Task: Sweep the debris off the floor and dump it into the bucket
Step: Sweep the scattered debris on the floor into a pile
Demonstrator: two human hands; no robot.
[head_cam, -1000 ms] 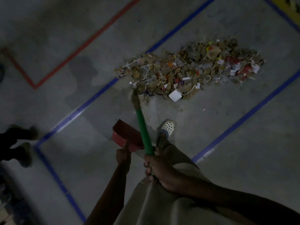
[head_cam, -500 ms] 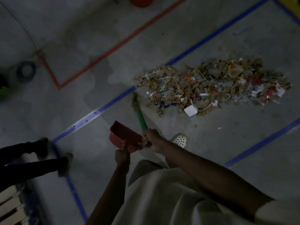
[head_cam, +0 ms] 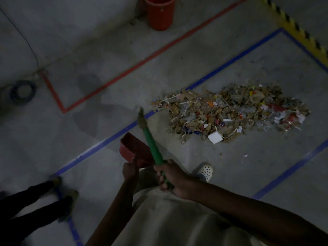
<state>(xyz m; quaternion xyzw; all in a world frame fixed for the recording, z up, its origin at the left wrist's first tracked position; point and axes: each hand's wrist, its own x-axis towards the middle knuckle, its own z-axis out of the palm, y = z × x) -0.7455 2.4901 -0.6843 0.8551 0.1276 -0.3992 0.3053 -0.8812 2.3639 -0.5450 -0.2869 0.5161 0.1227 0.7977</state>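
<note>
Debris [head_cam: 230,112] untouched, bucket [head_cam: 159,13] far off
My right hand [head_cam: 170,176] grips the green broom [head_cam: 152,144], my left hand [head_cam: 130,172] holds the red dustpan [head_cam: 134,148]. The debris lies heaped ahead; a hard stroke could scatter its light scraps, and the long carry to the bucket could spill an overfilled pan.

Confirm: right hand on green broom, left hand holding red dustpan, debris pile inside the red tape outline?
No. The head view shows the debris pile inside the blue tape outline, its upper-left edge reaching that line; the red tape outline lies further left. The rest holds: right hand grips the green broom, left hand holds the red dustpan.
</note>
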